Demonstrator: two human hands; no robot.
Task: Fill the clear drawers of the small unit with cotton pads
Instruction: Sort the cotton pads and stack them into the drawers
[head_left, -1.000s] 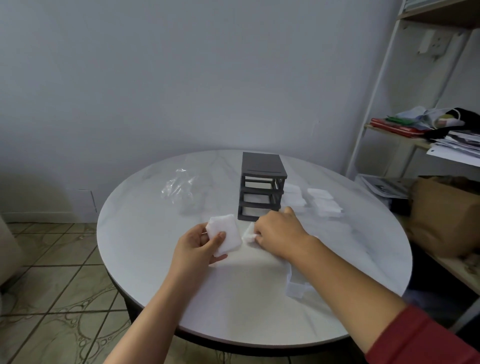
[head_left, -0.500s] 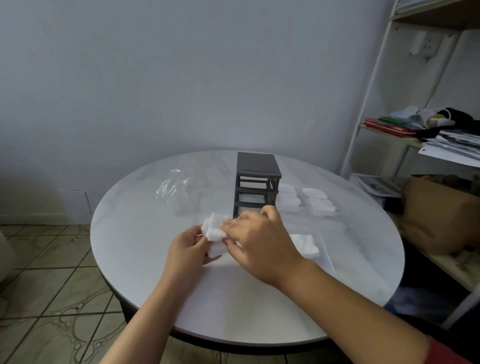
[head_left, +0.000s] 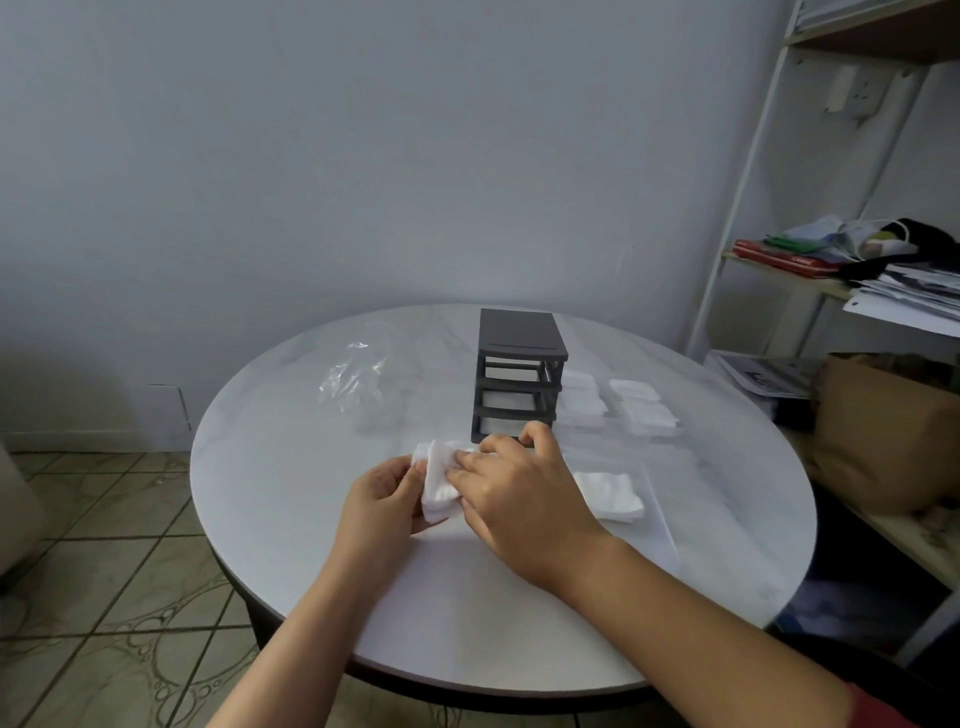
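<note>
Marble table (head_left: 291, 493), cotton pads (head_left: 439, 486), grey wall (head_left: 363, 156)

Both bare forearms reach in from the lower edge and meet over the middle, hands close together. The left hand (head_left: 382, 496) is turned on its side, knuckles to the left, fingers curled round the left edge of a stack of cotton pads (head_left: 439, 480), which it holds upright. The right hand (head_left: 519, 493) lies back upward, wrist straight and fingers bent, fingertips (head_left: 457, 474) gripping the right side of the same stack; one finger arches higher than the others. A red sleeve (head_left: 893, 712) shows on the right upper arm.
</note>
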